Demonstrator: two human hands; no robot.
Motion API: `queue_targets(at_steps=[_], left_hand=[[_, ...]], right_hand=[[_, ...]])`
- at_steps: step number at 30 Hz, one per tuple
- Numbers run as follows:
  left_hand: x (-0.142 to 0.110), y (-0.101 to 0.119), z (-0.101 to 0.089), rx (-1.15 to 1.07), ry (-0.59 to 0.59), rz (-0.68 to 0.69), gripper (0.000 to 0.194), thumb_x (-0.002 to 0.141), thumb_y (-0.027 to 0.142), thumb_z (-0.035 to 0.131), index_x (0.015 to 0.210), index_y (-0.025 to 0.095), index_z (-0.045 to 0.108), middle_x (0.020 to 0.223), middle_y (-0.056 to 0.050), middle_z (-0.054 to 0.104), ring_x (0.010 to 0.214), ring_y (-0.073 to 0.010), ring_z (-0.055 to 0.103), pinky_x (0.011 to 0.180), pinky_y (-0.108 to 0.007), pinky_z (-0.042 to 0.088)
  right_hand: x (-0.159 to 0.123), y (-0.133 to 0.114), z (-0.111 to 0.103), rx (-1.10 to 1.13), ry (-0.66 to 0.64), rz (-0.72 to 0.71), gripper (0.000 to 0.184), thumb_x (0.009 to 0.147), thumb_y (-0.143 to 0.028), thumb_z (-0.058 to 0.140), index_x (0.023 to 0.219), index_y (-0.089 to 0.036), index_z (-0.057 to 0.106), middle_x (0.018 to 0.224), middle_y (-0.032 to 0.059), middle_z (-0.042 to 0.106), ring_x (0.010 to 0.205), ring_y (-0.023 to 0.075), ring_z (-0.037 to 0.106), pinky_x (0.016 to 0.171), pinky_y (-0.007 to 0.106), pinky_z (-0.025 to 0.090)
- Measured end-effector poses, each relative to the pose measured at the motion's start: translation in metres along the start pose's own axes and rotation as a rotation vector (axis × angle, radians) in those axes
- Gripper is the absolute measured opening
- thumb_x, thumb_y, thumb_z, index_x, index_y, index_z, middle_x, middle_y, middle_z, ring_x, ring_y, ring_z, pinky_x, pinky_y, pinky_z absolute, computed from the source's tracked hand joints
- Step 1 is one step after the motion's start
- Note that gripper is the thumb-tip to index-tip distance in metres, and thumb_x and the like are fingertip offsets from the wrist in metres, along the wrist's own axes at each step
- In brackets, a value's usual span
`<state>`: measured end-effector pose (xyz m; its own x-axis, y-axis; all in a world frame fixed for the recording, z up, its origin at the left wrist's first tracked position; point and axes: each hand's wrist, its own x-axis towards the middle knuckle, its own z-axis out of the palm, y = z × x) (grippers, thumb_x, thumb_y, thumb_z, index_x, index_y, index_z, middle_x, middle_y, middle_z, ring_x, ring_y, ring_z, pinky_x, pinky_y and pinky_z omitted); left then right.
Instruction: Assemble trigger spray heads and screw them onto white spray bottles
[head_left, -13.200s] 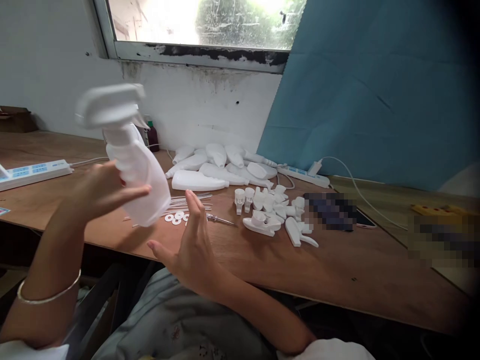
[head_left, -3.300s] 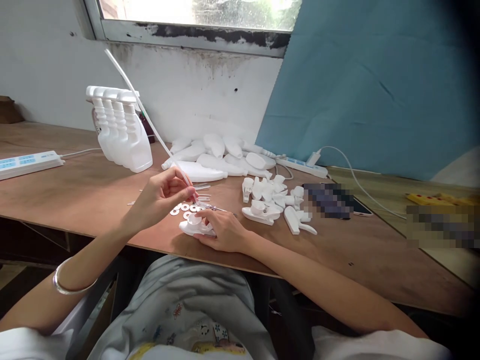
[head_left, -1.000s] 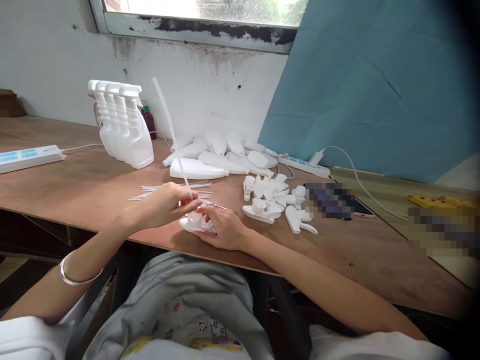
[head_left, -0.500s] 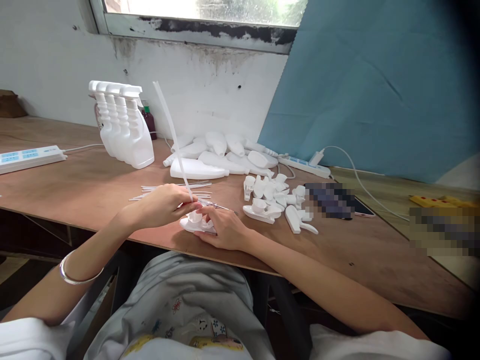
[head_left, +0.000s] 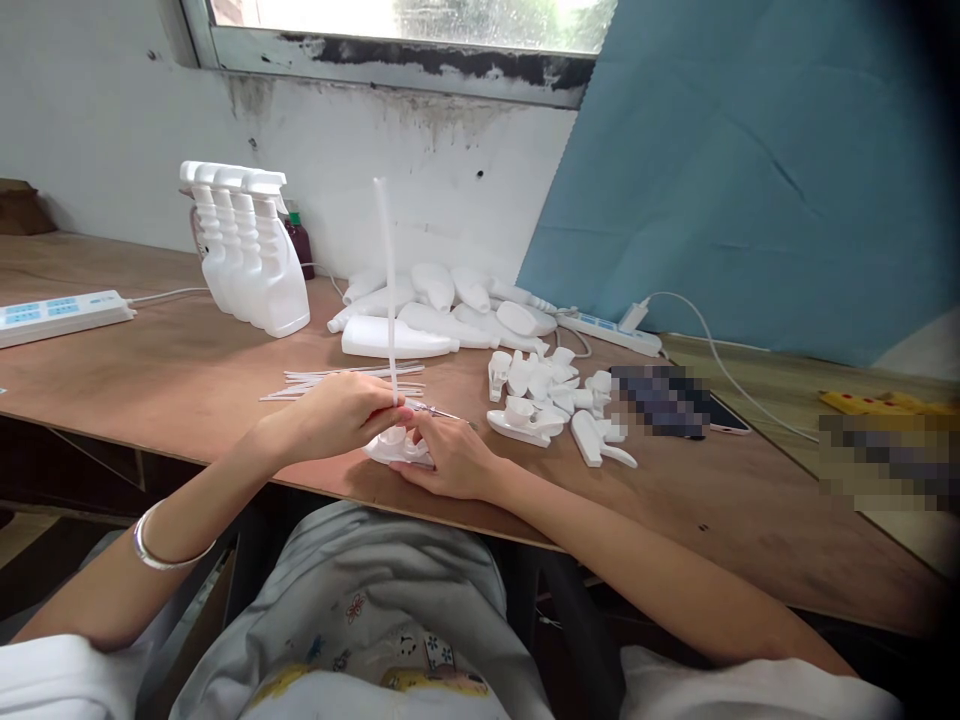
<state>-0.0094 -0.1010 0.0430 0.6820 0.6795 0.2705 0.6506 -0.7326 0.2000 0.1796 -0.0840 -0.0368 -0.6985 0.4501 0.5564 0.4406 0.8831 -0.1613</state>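
Bottle pile (head_left: 431,318) on a wooden table (head_left: 187,385), window (head_left: 420,18) above it, spray bottles (head_left: 251,255) to its left, before it a left hand (head_left: 339,415) pinching a plastic tube (head_left: 391,290), right hand (head_left: 454,458) gripping a sprayer head (head_left: 384,449), power strip (head_left: 67,316) labels unreadable

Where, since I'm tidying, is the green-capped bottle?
In the head view, left of centre, the green-capped bottle stands just behind and right of the white spray bottles.
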Motion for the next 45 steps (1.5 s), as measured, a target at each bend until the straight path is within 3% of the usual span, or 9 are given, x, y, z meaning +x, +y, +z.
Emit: queue_targets(at_steps=[9,35,45], left_hand=[[-0.002,-0.007,-0.001,-0.007,-0.001,-0.002,0.039,0.09,0.032,0.034,0.057,0.015,0.046,0.054,-0.001,0.048,0.049,-0.0099,0.04,0.051,-0.023,0.028],[-0.001,-0.001,-0.001,0.067,-0.024,-0.041,0.037,0.09,0.03,0.035,0.058,0.015,0.047,0.061,-0.002,0.056,0.054,-0.0117,0.046,0.051,-0.024,0.025],[-0.002,0.006,-0.001,0.111,-0.021,-0.036,0.037,0.091,0.029,0.033,0.067,0.017,0.058,0.063,-0.001,0.06,0.058,-0.0132,0.052,0.052,-0.024,0.026]], right_hand=[[-0.001,0.0,0.001,0.018,0.006,0.015,0.04,0.078,-0.039,0.056,0.108,-0.018,0.042,0.083,0.0051,0.064,0.07,0.0177,0.062,0.066,0.029,0.046],[0.0,-0.001,-0.001,0.015,-0.006,0.01,0.043,0.078,-0.039,0.055,0.111,-0.016,0.04,0.087,0.0064,0.064,0.07,0.0182,0.062,0.064,0.029,0.047],[-0.001,0.001,0.002,0.008,-0.009,0.009,0.044,0.078,-0.04,0.054,0.113,-0.016,0.041,0.081,0.0054,0.063,0.068,0.0178,0.061,0.063,0.029,0.046]])
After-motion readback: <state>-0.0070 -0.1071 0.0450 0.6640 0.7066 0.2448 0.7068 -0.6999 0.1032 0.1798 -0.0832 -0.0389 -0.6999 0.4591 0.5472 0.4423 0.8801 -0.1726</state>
